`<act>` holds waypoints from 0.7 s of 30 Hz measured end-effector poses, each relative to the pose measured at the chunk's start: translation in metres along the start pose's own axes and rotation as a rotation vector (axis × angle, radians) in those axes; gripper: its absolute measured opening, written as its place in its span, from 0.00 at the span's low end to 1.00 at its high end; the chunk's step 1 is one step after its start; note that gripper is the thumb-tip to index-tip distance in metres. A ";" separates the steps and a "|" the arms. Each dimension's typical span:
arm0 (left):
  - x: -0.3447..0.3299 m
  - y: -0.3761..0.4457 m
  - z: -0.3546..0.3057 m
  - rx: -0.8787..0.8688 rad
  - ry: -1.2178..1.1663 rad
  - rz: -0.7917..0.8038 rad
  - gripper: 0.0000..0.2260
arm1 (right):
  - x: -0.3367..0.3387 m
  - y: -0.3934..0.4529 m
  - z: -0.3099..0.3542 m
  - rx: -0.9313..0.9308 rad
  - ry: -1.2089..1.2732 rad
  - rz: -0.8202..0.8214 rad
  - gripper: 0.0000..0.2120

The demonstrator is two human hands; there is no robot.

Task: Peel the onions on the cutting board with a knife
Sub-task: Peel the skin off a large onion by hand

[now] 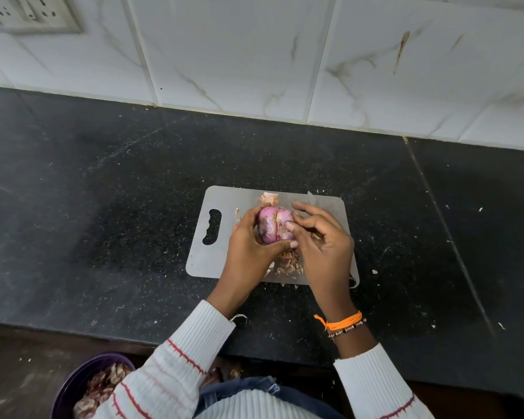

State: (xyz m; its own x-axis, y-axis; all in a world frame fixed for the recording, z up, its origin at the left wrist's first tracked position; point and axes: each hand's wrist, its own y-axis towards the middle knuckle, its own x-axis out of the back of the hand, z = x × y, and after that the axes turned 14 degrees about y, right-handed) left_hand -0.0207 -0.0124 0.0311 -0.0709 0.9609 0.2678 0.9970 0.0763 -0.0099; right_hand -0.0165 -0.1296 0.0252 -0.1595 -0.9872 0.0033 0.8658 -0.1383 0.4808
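Left hand (248, 246) and right hand (321, 237) both clasped around onion (274, 223) above peel-littered cutting board (200, 258), purple bowl (79, 385) below counter.

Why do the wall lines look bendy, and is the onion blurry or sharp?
Head view: the wide-angle lens bows the tile joints of the wall and the counter edge; the light is soft and even, with a dull sheen on the dark counter and no hard glare; the onion, left hand and right hand look fairly sharp, only slightly soft.
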 end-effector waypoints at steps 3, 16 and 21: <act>-0.001 -0.001 0.001 0.005 0.023 -0.023 0.30 | -0.001 -0.001 -0.001 0.082 -0.047 0.004 0.03; -0.001 0.001 -0.001 -0.040 0.110 -0.103 0.25 | -0.016 -0.007 0.011 0.073 -0.292 0.075 0.19; -0.001 0.000 0.000 0.048 -0.002 -0.071 0.23 | -0.014 -0.008 0.008 0.180 -0.251 0.088 0.12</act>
State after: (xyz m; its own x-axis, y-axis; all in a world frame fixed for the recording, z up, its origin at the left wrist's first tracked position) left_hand -0.0203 -0.0135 0.0306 -0.1419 0.9530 0.2677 0.9869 0.1573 -0.0368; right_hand -0.0249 -0.1142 0.0280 -0.2186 -0.9413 0.2572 0.7871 -0.0144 0.6166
